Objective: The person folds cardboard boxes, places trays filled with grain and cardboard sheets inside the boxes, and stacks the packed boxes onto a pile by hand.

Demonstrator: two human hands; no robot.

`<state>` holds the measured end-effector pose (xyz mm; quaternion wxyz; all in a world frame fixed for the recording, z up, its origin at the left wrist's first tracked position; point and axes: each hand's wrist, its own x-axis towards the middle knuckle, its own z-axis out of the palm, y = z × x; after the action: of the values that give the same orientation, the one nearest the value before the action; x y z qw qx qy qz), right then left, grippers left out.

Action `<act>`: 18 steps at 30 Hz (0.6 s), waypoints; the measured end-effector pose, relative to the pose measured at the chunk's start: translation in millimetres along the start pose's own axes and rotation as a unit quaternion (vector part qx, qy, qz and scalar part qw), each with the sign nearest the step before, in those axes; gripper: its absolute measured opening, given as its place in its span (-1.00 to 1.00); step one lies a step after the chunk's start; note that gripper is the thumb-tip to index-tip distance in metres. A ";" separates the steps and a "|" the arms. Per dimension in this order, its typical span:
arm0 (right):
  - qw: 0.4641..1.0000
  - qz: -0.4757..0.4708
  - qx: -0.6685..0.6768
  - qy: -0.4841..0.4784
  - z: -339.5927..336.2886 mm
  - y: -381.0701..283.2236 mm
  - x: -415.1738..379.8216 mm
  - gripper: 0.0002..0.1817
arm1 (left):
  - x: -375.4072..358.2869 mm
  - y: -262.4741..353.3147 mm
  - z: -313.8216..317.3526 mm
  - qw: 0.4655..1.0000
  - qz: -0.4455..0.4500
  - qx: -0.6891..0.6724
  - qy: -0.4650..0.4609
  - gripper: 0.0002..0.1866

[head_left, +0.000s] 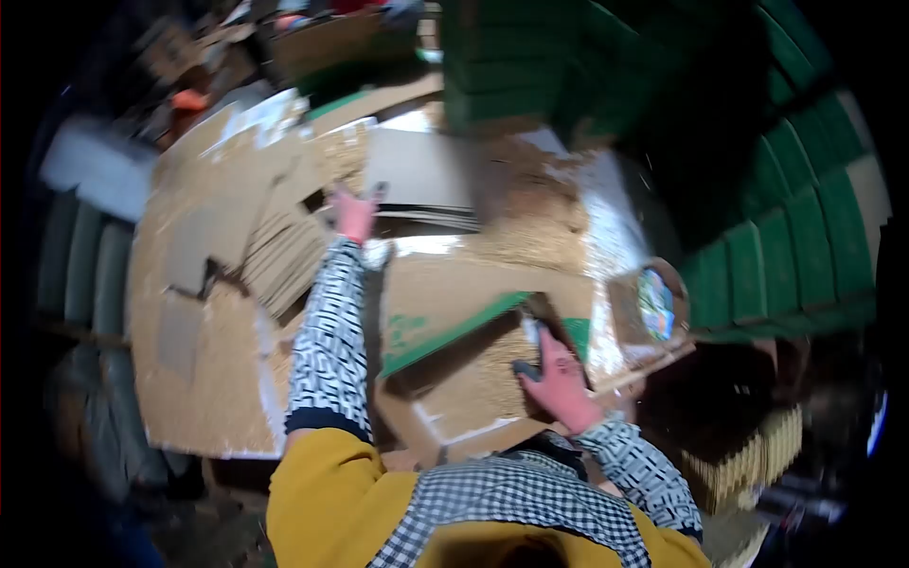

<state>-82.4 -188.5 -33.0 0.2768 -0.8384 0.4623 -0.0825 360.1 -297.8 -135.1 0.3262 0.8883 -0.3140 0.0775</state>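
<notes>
My left hand, in a pink glove with dark fingertips, reaches forward with its fingers apart. It is at the left edge of a stack of pale grey cardboard sheets; whether it touches them is blurred. Left of it lies a fanned pile of brown cardboard pieces. Close to my body sits an open cardboard box with a green edge and straw-coloured shredded filling inside. Over the box's right side lies my right hand, likewise gloved, thumb and fingers spread against the inside.
Loose shreds cover much of the table. A small container with a colourful label stands at the right. Green boxes are stacked on the right and at the back. Corrugated yellowish pieces sit lower right.
</notes>
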 end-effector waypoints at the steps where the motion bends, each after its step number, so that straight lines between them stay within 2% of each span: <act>1: 0.999 0.032 0.001 -0.027 -5.9 -7.2 1.1 -0.18 | 14.4 10.8 1.2 0.996 -0.041 -0.025 -0.081 -0.19; 3: 0.998 -0.063 0.012 0.013 -21.7 -16.7 8.3 -0.41 | 31.1 -29.4 71.7 0.949 -0.060 -0.280 -0.134 -0.27; 5: 0.981 -0.157 -0.023 0.113 -41.2 -16.5 11.1 -0.50 | 17.1 -14.2 60.6 0.975 -0.074 -0.140 -0.159 -0.32; 6: 0.963 -0.209 -0.037 0.163 -52.6 -14.7 15.3 -0.54 | 12.3 -16.2 56.7 0.972 -0.069 -0.150 -0.168 -0.36; 8: 0.965 -0.135 0.016 0.222 -89.9 8.4 18.6 -0.62 | 5.9 -26.2 38.2 0.966 -0.090 -0.142 -0.194 -0.39; 9: 0.975 -0.037 0.092 0.198 -97.4 54.2 21.8 -0.58 | 7.7 -46.0 41.6 0.983 -0.084 -0.056 -0.152 -0.41; 11: 0.960 0.226 -0.082 0.143 -139.2 124.1 29.7 -0.47 | -8.0 -19.7 -25.5 0.992 -0.040 -0.012 -0.123 -0.48; 13: 0.934 0.193 -0.262 0.149 -119.2 229.6 38.2 -0.45 | -20.2 -20.4 -61.4 0.993 0.085 0.060 -0.047 -0.54; 14: 0.942 0.180 -0.267 0.096 -111.4 253.4 41.4 -0.44 | -34.1 8.8 -100.0 0.990 0.087 0.095 -0.053 -0.56; 15: 0.946 0.165 -0.274 0.044 -103.7 275.9 45.4 -0.42 | -39.5 13.7 -124.8 0.995 0.026 -0.012 -0.093 -0.58; 16: 0.943 0.095 -0.306 0.089 -84.9 315.1 45.0 -0.46 | -48.7 13.2 -146.1 0.993 0.000 -0.088 -0.073 -0.60; 18: 0.949 0.091 -0.242 0.180 -96.2 315.5 40.0 -0.62 | -78.6 14.2 -186.4 0.963 -0.065 -0.260 -0.037 -0.64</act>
<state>-328.1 -390.9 -128.0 -0.0163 -0.8055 0.5852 -0.0918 301.8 -149.2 -10.0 0.5383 0.7938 -0.2763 -0.0611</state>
